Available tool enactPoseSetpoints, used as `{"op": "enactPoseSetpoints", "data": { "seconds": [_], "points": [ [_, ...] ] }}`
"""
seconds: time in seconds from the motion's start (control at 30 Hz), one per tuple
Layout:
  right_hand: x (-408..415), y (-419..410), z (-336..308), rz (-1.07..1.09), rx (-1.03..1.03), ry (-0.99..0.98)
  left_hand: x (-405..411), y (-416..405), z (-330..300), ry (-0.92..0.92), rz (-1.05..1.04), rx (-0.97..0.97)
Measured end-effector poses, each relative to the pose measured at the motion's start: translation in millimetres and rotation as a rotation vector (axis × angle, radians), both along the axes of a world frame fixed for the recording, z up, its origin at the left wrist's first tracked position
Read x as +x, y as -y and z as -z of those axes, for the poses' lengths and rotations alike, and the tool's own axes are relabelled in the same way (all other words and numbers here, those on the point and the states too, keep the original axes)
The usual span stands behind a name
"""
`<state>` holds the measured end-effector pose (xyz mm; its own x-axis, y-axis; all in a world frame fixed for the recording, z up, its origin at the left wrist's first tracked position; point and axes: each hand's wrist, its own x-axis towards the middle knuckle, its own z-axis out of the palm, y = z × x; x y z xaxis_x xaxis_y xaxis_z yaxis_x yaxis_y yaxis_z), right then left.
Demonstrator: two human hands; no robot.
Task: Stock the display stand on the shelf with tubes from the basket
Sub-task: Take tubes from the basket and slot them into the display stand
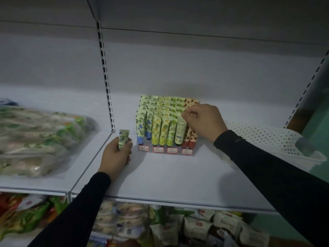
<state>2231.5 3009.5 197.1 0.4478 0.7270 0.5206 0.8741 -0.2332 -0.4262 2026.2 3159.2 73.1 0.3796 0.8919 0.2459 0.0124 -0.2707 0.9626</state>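
Left hand (115, 155) grips a tube (123, 139); right hand (203, 122) pinches another (back-facing) (180, 130) in stand (166, 150).

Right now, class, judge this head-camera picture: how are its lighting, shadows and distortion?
Head view: dim overall, corners darker; brightest around the display stand. The right hand and left hand cast soft shadows on the shelf. Wide-angle bending curves the slotted uprights. The packets below look soft; tube print and stand labels are unreadable.
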Motion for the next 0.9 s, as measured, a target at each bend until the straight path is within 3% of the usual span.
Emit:
{"op": "enactPoseSetpoints", "data": {
  "seconds": [0.17,0.4,0.5,0.73,0.9],
  "points": [
    [1.2,11.2,-14.8,-0.272,-0.098,-0.400,6.4,10.7,-14.8,0.056,0.066,-0.001],
    [-8.0,15.3,-21.6,-0.475,-0.146,-0.622,26.8,36.6,-54.4,-0.040,0.381,0.016],
    [-6.0,19.4,-24.6,-0.520,-0.231,-0.605,28.4,41.5,-57.8,-0.115,0.485,0.015],
    [4.5,32.8,-33.1,-0.448,-0.298,-0.361,26.1,45.5,-56.4,-0.198,0.582,0.006],
    [5.9,32.7,-23.9,-0.363,-0.160,-0.454,32.9,52.7,-56.4,-0.128,0.528,-0.001]
  ]
}}
